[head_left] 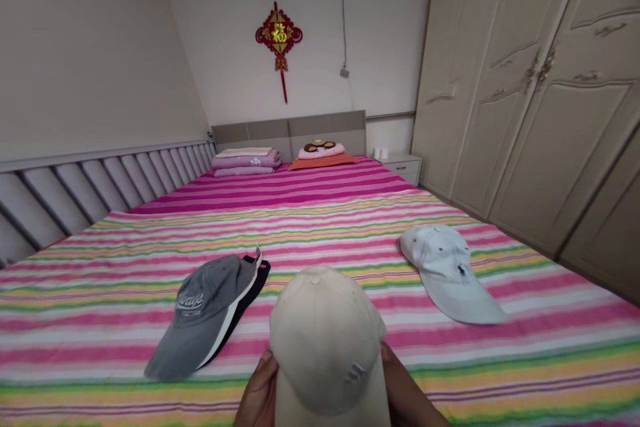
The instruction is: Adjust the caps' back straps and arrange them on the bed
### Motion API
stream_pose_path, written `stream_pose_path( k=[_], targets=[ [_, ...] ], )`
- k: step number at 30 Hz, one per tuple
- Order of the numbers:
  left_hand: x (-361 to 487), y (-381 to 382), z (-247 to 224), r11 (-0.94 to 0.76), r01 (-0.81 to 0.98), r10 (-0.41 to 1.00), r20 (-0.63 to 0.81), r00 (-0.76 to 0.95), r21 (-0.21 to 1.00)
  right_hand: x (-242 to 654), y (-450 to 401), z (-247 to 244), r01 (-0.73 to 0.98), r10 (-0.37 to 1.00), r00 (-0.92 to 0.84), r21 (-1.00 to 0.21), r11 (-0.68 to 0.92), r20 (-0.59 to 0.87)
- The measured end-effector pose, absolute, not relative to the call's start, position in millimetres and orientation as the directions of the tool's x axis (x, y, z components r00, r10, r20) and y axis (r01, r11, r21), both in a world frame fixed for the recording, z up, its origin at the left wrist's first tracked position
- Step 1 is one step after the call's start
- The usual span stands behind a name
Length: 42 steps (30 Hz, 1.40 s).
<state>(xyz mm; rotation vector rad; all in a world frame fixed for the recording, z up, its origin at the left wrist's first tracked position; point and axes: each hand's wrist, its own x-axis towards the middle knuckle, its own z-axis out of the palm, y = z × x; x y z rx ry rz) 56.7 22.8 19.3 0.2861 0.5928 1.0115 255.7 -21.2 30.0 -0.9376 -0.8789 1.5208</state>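
A cream baseball cap [323, 340] is held up over the near part of the bed, its brim pointing toward me and cut off by the lower edge. My left hand [259, 390] grips its left side, the thumb showing and the other fingers hidden behind it. On the right side my right hand [400, 383] holds it too, mostly covered by the cap. To the left lies a grey cap [215, 300] with white lettering, stacked over white and black brims. A pale cap [445, 273] with a small dark emblem rests to the right.
The caps lie on a striped bedspread [325, 220]. Folded purple bedding [247, 161] and a pillow pile [323, 152] sit near the headboard [327, 127]. A slatted rail [105, 180] runs along the left; a wardrobe [520, 93] and a nightstand [400, 167] stand right.
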Motion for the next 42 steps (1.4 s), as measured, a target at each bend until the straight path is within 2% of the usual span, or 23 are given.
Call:
stream_pose_path(
  k=[5, 10, 15, 21, 25, 28, 32, 37, 42],
  targets=[
    [66, 39, 19, 0.515, -0.728, 0.857, -0.290, 0.426, 0.453, 274, -28, 21, -0.653, 0.979, -0.118, -0.731, -0.201, -0.164],
    [89, 59, 14, 0.498, -0.732, 0.867, -0.247, 0.433, 0.465, 283, -40, 5, -0.670, 0.977, -0.166, -0.711, -0.211, -0.134],
    [118, 84, 10, 0.495, -0.700, 0.866, -0.223, 0.448, 0.515, 298, -28, -1, -0.691, 0.992, -0.082, -0.712, -0.127, -0.096],
    [164, 125, 23, 0.460, -0.685, 0.880, -0.190, 0.435, 0.565, 339, 4, 14, -0.601, 0.984, 0.097, -0.797, -0.063, -0.151],
    [198, 154, 30, 0.412, -0.635, 0.888, -0.131, 0.441, 0.653, 364, 30, 18, -0.537, 0.954, 0.258, -0.844, 0.008, -0.155],
    [219, 167, 22, 0.434, -0.530, 0.872, -0.192, 0.450, 0.728, 376, 44, 9, -0.508, 0.921, 0.352, -0.861, 0.036, -0.169],
    [232, 171, 3, 0.435, -0.403, 0.878, -0.279, 0.390, 0.805, 380, 51, -8, -0.475, 0.885, 0.425, -0.879, 0.037, -0.193],
    [236, 168, -3, 0.360, -0.320, 0.905, -0.244, 0.349, 0.876, 380, 50, -16, -0.403, 0.845, 0.505, -0.914, 0.049, -0.178],
    [238, 168, -5, 0.285, -0.244, 0.920, -0.193, 0.341, 0.927, 381, 48, -17, -0.214, 0.782, 0.601, -0.976, -0.038, -0.162]
  ],
)
